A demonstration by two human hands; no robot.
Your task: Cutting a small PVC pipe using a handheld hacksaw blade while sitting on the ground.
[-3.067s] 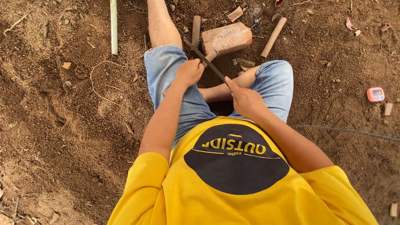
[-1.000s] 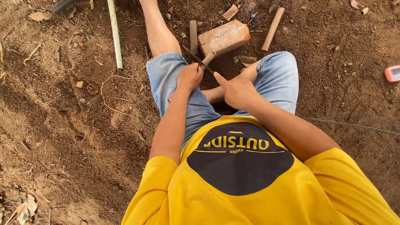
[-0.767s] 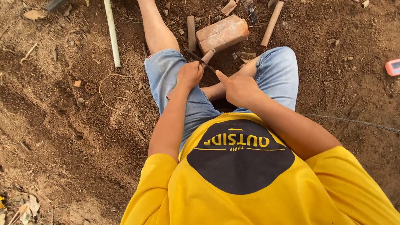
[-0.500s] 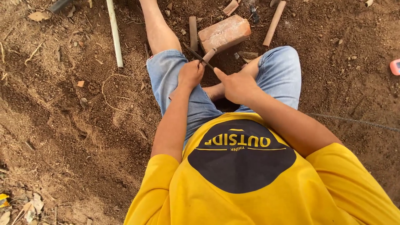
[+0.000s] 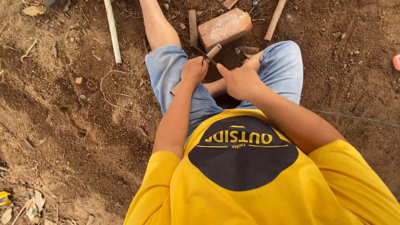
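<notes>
**Earth floor, seated figure, stick and blade**

Brown loose soil across the whole ground, strewn with dry leaves and pebbles at far left. Pale thin pipe lying lengthwise near the top left, just beside a bare leg. Curled length of thin wire on the dirt below it.

Centre: left hand closed around a short wooden stick, held above blue denim shorts. Right hand clenched on a dark narrow blade, forefinger extended along it; blade crossing the stick's upper end and touching it. Handle hidden inside the fist.

Beyond the hands: reddish brick lying tilted on the soil, a short wooden peg upright just left of it, a longer wooden handle slanting to its right. Yellow shirt filling the foreground.

Far right edge: small pink object, partly cut off. No containers in view.
</notes>
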